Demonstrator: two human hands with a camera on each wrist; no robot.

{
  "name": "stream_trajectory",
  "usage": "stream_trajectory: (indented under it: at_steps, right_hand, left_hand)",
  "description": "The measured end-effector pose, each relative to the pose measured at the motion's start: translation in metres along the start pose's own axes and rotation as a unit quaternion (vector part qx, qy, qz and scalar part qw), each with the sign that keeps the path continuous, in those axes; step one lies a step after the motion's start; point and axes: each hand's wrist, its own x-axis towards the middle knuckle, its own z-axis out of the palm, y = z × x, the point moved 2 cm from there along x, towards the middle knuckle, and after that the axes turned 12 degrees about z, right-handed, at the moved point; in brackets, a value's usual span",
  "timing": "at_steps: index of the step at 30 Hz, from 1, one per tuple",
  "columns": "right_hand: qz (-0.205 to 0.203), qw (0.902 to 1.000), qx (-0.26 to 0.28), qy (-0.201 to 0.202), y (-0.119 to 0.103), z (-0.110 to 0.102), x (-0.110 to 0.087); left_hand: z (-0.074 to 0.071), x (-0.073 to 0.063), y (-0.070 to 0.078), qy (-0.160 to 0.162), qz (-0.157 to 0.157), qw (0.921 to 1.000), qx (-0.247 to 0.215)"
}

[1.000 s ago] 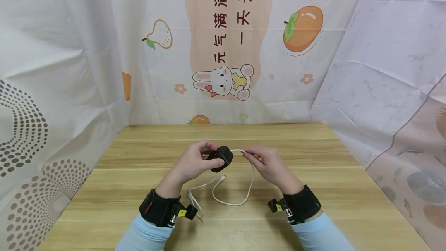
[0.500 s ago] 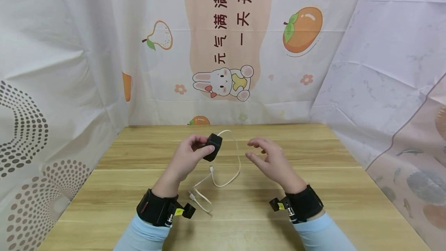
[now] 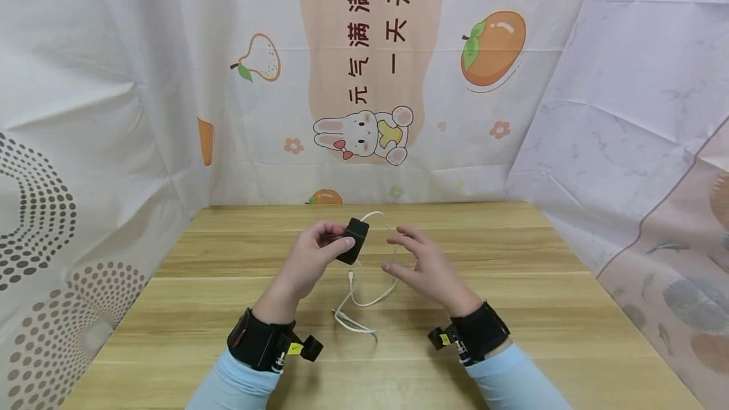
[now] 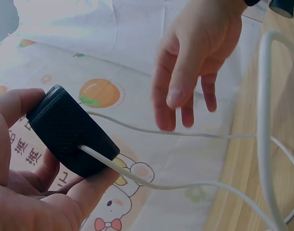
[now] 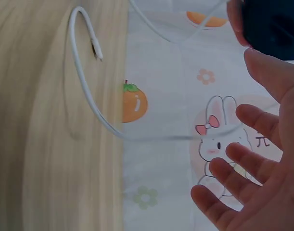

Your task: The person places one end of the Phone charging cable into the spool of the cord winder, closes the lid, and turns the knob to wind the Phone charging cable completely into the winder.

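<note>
My left hand holds a small black box above the table, thumb on the near side and fingers behind. A white cable comes out of a hole in the box's face in the left wrist view, and another stretch runs from behind it. Its loops hang below the box, with a slim plug at one end in the right wrist view. To the right of the box, my right hand hovers with fingers spread and relaxed, holding nothing. Part of the box lies hidden behind the left thumb.
A wood-grain table spreads under both hands. Behind it hangs a white printed curtain, with more fabric down both sides. Each wrist wears a black strap with a small camera.
My right hand has let go of the cable it was pinching, and has come back leftward toward the box. The left hand has raised and turned the box; the cable loops below have shifted.
</note>
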Motion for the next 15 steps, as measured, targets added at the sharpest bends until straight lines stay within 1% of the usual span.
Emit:
stream_trajectory:
  at_steps: [2,5,12,15]
  right_hand:
    - [0.008,0.9999,-0.004,-0.01,0.0,0.005,0.002]
    - [0.01,0.9997,-0.002,-0.024,-0.002,0.014,0.004]
    - [0.018,0.9971,0.002,-0.074,-0.009,0.034,0.006]
    - [0.01,0.9967,0.005,-0.081,-0.013,0.043,0.008]
  left_hand:
    - [0.0,0.0,-0.001,-0.004,-0.002,1.0,-0.009]
    - [0.0,0.0,-0.003,-0.006,-0.005,0.9998,-0.019]
    - [0.0,0.001,-0.005,-0.009,-0.008,0.9994,-0.034]
    - [0.001,0.001,-0.005,-0.01,-0.011,0.9991,-0.039]
